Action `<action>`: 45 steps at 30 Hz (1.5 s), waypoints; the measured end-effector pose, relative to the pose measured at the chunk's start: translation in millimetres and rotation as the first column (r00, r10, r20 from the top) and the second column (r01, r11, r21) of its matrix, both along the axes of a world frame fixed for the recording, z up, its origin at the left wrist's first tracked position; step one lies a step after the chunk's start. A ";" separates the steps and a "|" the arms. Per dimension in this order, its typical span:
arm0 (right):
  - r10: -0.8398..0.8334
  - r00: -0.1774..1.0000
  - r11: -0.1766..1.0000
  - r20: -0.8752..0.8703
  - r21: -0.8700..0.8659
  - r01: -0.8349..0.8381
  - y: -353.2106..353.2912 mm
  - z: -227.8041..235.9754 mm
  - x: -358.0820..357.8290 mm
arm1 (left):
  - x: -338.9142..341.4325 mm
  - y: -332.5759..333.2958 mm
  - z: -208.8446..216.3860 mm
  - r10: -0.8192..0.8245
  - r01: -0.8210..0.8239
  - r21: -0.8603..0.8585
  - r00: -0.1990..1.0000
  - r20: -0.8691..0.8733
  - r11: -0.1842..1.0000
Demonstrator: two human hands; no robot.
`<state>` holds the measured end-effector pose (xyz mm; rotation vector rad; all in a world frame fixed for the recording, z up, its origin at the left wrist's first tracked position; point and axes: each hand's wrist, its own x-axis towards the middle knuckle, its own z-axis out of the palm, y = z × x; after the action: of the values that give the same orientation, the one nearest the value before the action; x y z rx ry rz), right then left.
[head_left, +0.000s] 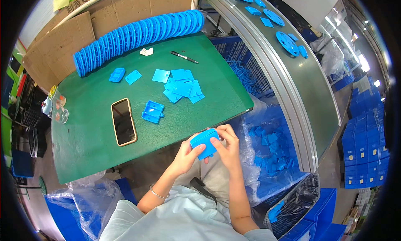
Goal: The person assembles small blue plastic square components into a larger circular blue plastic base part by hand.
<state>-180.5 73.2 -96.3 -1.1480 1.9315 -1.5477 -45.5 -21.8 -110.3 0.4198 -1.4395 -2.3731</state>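
Note:
Just in front of the table's near edge, a small blue plastic box (204, 140) is held between both hands. My left hand (186, 154) grips its left side with the thumb on the near face. My right hand (228, 147) closes on its right side, thumb on the same face. The box's far side is hidden. On the green table (87, 153), an open blue tray with compartments (153, 111) stands nearest to the hands. Beyond it lies a loose pile of flat blue plates (182, 88). Farther left are a similar tray (117, 75) and a single plate (133, 77).
A phone (123, 122), a pen (184, 57) and a clear jar (61, 111) sit on the table. A long row of blue discs (138, 38) lines its back. To the right run a conveyor (309, 99) carrying blue parts and a lined bin of blue pieces (271, 147).

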 end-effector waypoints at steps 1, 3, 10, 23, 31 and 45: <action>0.049 0.998 0.998 0.050 0.028 -0.051 2.9 0.2 -1.4 | -1.4 -0.5 0.8 0.014 -0.014 0.002 1.000 0.006 1.000; 0.093 0.975 0.995 0.200 -0.061 -0.083 3.8 0.2 1.5 | -0.1 -5.4 -0.6 -0.056 0.056 0.006 0.998 -0.016 0.998; 0.136 0.804 0.966 0.579 -0.259 0.023 15.2 -0.6 18.3 | 0.4 -2.7 -5.4 -0.176 0.175 -0.018 0.983 -0.046 0.984; -0.140 0.846 0.948 0.514 -0.178 0.265 101.8 -65.2 24.4 | -28.5 38.5 -7.3 -0.199 0.314 -0.636 0.948 0.247 0.705; -0.341 0.858 0.884 0.383 -0.180 0.432 155.1 -98.1 23.8 | -33.4 68.7 -13.3 -0.317 0.471 -0.736 0.880 0.354 0.486; -0.621 -0.196 -0.599 -0.759 0.298 0.743 567.7 -234.0 -39.4 | 10.2 -149.7 -46.7 0.880 0.159 -0.967 0.405 0.250 0.201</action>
<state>-219.9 640.9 -330.3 1.4702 3.2095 -0.2231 -35.3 -171.5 -157.0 1.4866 -2.2907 -0.3315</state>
